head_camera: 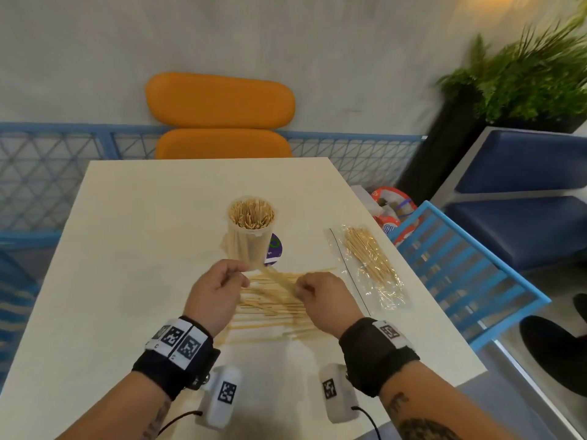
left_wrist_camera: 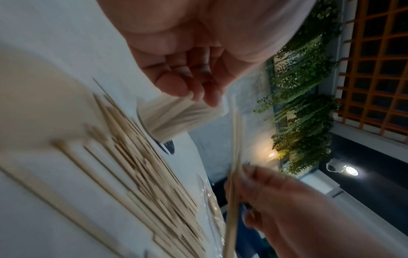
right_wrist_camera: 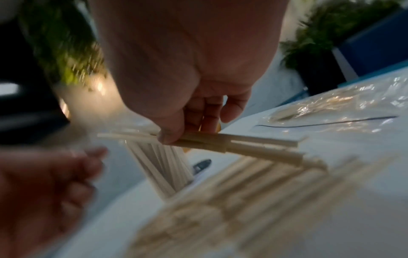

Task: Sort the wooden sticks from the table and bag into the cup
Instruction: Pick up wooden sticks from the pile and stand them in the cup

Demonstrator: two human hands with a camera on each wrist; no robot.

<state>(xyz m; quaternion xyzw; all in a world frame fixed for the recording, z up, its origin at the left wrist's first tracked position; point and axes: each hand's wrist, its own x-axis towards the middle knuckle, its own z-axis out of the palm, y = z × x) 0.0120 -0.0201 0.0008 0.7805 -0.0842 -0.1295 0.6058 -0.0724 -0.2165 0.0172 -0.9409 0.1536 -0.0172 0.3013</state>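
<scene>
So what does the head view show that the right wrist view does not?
Only the head view shows the stick tips filling the cup from above, the orange chair and both wristbands. Only the right wrist view shows the right hand fingers pinching a small bundle up close. Both show the left hand, the loose sticks and the bag.

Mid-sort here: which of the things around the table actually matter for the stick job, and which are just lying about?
Job:
cup, already packed with sticks
loose sticks on the table
bag, sticks inside
small bundle held in the right hand
left hand

Lying about:
purple sticker
orange chair
potted plant
blue chair
</scene>
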